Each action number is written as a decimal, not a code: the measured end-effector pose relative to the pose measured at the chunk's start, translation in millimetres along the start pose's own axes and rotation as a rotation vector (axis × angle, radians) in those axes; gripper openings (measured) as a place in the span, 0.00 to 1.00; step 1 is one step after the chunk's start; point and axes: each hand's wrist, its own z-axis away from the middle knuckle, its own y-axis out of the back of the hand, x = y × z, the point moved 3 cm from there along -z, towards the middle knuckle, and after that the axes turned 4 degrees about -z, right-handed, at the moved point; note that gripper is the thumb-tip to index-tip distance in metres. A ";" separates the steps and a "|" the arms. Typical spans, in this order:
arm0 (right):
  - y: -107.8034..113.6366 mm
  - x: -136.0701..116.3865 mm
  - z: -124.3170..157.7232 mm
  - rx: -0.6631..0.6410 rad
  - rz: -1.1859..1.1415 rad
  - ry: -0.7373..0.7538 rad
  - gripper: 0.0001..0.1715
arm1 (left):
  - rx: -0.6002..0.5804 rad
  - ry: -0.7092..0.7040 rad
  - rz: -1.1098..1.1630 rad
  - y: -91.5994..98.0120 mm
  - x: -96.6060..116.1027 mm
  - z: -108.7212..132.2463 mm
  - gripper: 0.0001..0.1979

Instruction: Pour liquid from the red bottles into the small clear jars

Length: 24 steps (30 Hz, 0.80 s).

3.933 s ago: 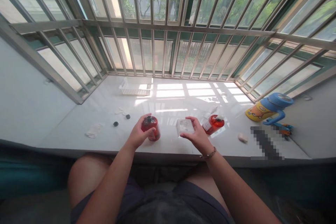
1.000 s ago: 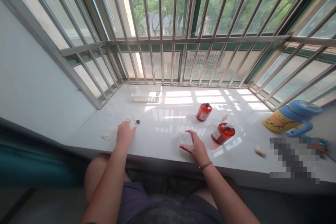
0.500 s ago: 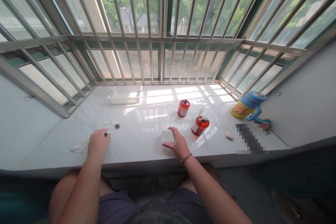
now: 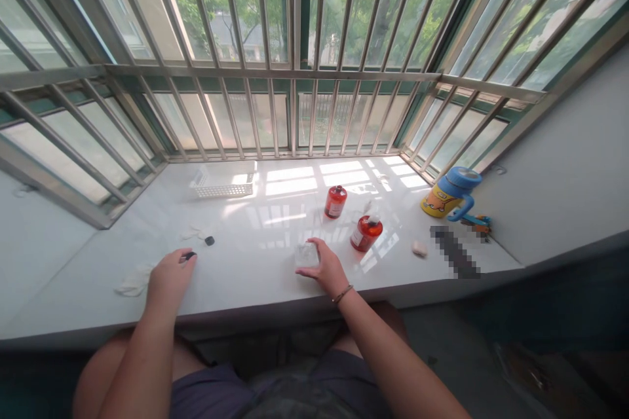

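My left hand (image 4: 170, 278) lies at the near left of a white stone windowsill (image 4: 275, 288), its fingertips closed on a small black cap (image 4: 189, 255). A second black cap (image 4: 209, 241) sits a little farther back. My right hand (image 4: 327, 270) rests over a clear square block (image 4: 306, 254) and grips it on the sill. Just beyond that hand stands an orange-red pump bottle (image 4: 367, 234). Farther back is a smaller red bottle (image 4: 335, 201), upright with a dark cap.
White crumpled tissue (image 4: 135, 281) lies by my left hand. A white mesh basket (image 4: 223, 188) stands at the back, against steel window bars (image 4: 295, 111). A yellow mug with blue lid (image 4: 452, 190) and a pale lump (image 4: 419, 249) sit right, beside a blurred patch.
My left hand has moved from the red bottle, now standing at the back, to the sill's left and closed on a black cap. My right hand stays on the block. The view has shifted.
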 end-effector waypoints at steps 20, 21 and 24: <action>7.5 4.1 5.4 0.135 -0.003 0.129 0.57 | -0.543 0.224 1.507 -32.0 166.2 98.0 0.16; 10.9 -0.4 8.0 0.173 0.008 0.161 0.53 | -0.580 0.223 1.532 -30.8 173.8 102.8 0.15; 19.9 -23.6 17.9 0.255 0.040 0.270 0.39 | -0.675 0.216 1.579 -25.4 192.9 116.3 0.14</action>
